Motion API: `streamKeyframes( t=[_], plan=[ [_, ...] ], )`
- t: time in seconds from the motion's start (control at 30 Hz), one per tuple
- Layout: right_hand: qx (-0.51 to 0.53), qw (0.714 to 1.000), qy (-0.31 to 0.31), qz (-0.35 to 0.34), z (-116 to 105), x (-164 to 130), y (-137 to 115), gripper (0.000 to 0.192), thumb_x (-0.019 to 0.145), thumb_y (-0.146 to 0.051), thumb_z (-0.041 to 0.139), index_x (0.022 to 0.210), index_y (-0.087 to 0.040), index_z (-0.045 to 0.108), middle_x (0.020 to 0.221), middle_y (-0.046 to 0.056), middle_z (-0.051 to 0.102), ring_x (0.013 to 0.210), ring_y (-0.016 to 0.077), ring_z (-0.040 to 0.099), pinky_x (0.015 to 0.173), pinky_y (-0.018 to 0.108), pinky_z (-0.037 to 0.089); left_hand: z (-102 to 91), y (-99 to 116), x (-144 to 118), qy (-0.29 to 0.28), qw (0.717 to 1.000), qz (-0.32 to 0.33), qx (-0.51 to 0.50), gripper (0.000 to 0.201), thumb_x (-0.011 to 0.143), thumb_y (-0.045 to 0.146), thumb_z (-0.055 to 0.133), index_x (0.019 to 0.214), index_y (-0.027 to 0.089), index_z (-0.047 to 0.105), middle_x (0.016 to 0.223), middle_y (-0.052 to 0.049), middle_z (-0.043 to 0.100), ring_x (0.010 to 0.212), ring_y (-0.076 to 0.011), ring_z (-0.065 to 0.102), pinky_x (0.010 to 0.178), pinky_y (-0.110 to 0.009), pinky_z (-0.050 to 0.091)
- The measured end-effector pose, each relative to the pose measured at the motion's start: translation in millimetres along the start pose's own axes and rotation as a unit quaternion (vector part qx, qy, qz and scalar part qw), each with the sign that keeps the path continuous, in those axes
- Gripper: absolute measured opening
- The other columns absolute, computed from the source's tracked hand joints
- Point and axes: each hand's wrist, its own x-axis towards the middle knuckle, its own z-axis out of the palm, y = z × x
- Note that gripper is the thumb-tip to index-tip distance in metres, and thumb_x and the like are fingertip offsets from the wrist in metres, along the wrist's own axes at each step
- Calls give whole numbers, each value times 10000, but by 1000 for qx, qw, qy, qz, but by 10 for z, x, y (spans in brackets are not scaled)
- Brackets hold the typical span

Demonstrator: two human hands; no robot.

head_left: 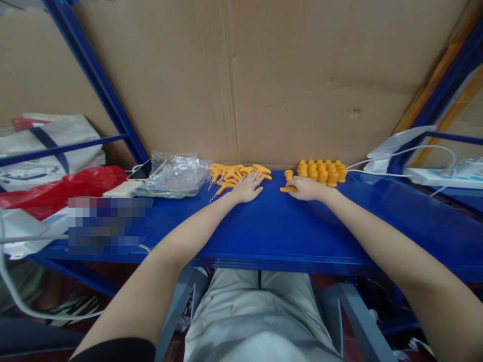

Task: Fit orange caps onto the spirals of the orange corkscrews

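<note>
Forearms are reaching over the blue table (271, 236).
Left hand (247, 188) is lying open, touching the loose orange pieces (236, 173); right hand (307, 188) is pinching one orange part (286, 189) beside the sorted batch (322, 171).

Both arms outstretched, hands (277, 188) seemingly flat

A loose pile of orange flat pieces (236, 174) lies on the blue shelf against the cardboard wall, the pieces crossing one another. To its right, orange small stubby parts (322, 171) stand upright, packed close in rows. 1 single orange part (289, 175) stands alone just beside this group, and 1 flat orange piece (286, 189) lies before it.
</note>
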Motion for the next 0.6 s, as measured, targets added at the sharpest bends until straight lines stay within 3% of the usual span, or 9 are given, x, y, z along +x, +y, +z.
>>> streamKeyframes(
  t=[0.17, 0.27, 0.43, 0.6],
  plan=[
    [100, 994, 12, -43, 77, 69, 52, 285, 972, -294, 533, 1121, -176, 746, 1077, 93, 757, 946, 212, 710, 842, 301, 526, 19, -10, 4, 10, 1000, -3, -3, 609, 1017, 439, 363, 1584, 218, 360, 1696, -101, 196, 1571, -265, 196, 1262, -486, 215],
    [131, 988, 50, -57, 117, 102, 75, 347, 974, -210, 470, 1201, -193, 731, 1153, 80, 744, 1030, 196, 699, 899, 302, 535, -1, 3, -15, 11, 1000, -2, -3, 596, 1021, 436, 362, 1581, 232, 368, 1697, -92, 196, 1571, -271, 195, 1261, -501, 212],
    [12, 992, 120, -31, 159, 61, 71, 504, 886, -47, 416, 1277, -173, 710, 1313, 153, 667, 1206, 271, 616, 988, 424, 491, -62, 66, -69, 14, 1000, -13, 1, 563, 1030, 447, 362, 1571, 293, 387, 1705, -54, 184, 1573, -301, 184, 1245, -578, 209],
    [-42, 992, 100, -70, 159, 13, 50, 357, 907, -121, 477, 1127, -203, 745, 1373, 154, 637, 1296, 316, 533, 1036, 543, 405, -75, 100, -87, 19, 1000, -17, 10, 545, 1037, 432, 364, 1564, 297, 399, 1703, -43, 206, 1572, -290, 199, 1248, -581, 199]
  ],
)
